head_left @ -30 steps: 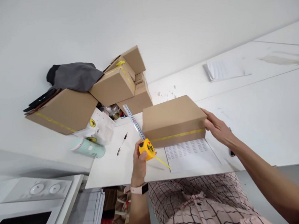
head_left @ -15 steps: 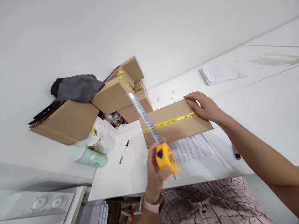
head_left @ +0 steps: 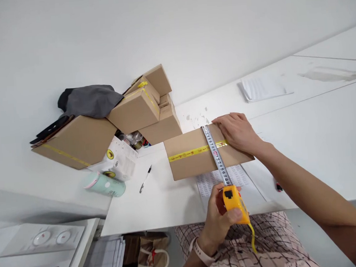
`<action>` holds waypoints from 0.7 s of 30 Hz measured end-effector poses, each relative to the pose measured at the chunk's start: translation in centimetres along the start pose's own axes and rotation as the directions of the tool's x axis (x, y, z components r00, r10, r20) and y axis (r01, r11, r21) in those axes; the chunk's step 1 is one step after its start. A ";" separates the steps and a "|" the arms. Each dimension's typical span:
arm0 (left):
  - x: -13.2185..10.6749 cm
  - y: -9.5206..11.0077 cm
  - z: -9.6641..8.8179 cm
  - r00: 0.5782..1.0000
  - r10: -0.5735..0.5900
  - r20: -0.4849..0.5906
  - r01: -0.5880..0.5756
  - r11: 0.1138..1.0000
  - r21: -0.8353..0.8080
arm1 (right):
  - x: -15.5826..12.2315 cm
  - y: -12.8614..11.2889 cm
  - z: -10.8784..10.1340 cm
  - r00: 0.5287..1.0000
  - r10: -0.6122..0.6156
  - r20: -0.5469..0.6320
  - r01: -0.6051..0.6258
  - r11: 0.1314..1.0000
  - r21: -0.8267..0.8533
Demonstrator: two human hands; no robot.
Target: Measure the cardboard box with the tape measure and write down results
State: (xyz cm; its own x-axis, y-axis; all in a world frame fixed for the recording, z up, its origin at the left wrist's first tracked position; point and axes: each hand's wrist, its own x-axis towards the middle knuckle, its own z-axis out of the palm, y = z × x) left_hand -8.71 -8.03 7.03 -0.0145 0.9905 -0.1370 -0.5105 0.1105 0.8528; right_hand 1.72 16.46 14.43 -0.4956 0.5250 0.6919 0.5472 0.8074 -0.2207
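Note:
A brown cardboard box with a strip of yellow printed tape lies on the white desk, partly over a printed sheet. My left hand is closed around a yellow tape measure, held near the desk's front edge. Its silver blade stretches across the box's top, from the near side to the far edge. My right hand grips the far right part of the box, fingers bent over the far edge close to the blade's end. Its fingertips are partly hidden.
Stacked cardboard boxes and a grey cloth stand at the back left. A mint-green bottle and a pen lie left of the box. Papers rest at the back right. A small red-black object is partly behind my right forearm.
My left hand has moved right, bringing the blade from above the box's left end down across its middle. My right hand has shifted left along the far edge.

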 end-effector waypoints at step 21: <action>-1.4 1.8 -1.1 0.998 0.008 0.056 -0.010 0.999 0.043 | -0.3 0.4 -0.3 0.993 0.004 0.120 -0.012 0.998 0.065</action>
State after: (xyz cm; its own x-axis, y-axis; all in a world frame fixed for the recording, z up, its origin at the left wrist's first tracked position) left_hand -10.49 -9.34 8.20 0.0297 0.9944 -0.1019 -0.4732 0.1038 0.8748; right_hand 2.28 16.49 14.32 -0.5708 0.5571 0.6032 0.5082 0.8167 -0.2734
